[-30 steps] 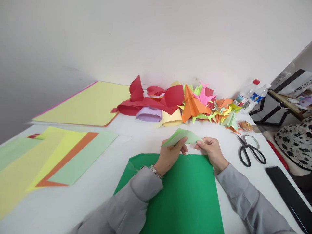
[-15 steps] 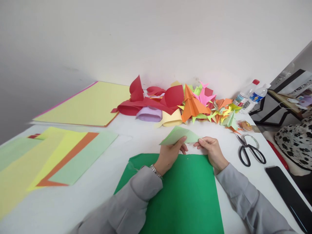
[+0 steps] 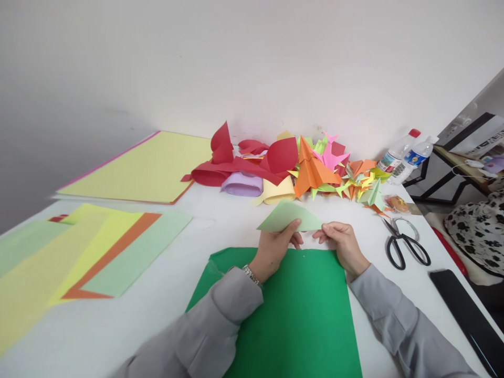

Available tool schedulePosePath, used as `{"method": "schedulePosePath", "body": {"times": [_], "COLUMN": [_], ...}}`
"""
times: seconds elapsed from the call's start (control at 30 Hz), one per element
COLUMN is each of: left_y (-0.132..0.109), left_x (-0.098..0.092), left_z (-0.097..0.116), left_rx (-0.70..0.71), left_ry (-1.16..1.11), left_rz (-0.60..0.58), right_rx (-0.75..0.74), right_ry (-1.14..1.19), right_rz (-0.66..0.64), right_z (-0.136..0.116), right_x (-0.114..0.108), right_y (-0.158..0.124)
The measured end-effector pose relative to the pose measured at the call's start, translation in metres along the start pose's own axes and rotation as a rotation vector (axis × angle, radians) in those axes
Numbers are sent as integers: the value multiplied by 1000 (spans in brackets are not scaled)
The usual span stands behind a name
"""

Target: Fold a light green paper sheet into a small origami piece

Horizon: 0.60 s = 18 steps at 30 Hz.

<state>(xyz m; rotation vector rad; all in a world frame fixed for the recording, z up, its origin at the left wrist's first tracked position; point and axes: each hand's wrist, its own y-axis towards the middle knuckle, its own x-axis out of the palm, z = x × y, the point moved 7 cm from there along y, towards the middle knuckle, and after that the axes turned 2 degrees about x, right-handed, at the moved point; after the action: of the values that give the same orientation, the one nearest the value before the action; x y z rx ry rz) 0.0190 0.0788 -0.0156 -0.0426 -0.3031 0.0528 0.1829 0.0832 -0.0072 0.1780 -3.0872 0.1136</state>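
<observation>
Between my two hands is a light green folded paper [image 3: 286, 216], roughly triangular, raised above the far edge of a green sheet [image 3: 299, 315]. My left hand [image 3: 273, 247] is closed on its lower left part, thumb on top and fingers beneath. The right corner of the paper is pinched by my right hand [image 3: 342, 244], thumb against forefinger. The underside of the paper and some fingertips are hidden.
Paper shapes, including a red one [image 3: 279, 157] and an orange paper plane [image 3: 311, 170], pile up by the wall. Coloured sheets [image 3: 137, 252] lie at left, with a large yellow sheet [image 3: 145, 168] behind. Scissors [image 3: 405, 244], a black case [image 3: 464, 315] and bottles [image 3: 396, 152] stand right.
The folded paper has tilted a little, so its upper layers now look closed into one flat face. Both hands keep nearly the same place and grip.
</observation>
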Motion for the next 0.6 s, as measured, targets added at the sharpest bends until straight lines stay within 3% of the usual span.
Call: {"method": "schedulePosePath", "body": {"times": [0.27, 0.6], "left_y": [2, 2], "left_x": [1, 5], "left_z": [0, 2], "left_rx": [-26, -60], "left_ry": [-44, -133], "left_rz": [-54, -79], "right_rx": [27, 57], "right_ry": [-15, -66], "right_rz": [-87, -55], "right_z": [5, 5], "right_x": [3, 3], "right_y": [-2, -2]}}
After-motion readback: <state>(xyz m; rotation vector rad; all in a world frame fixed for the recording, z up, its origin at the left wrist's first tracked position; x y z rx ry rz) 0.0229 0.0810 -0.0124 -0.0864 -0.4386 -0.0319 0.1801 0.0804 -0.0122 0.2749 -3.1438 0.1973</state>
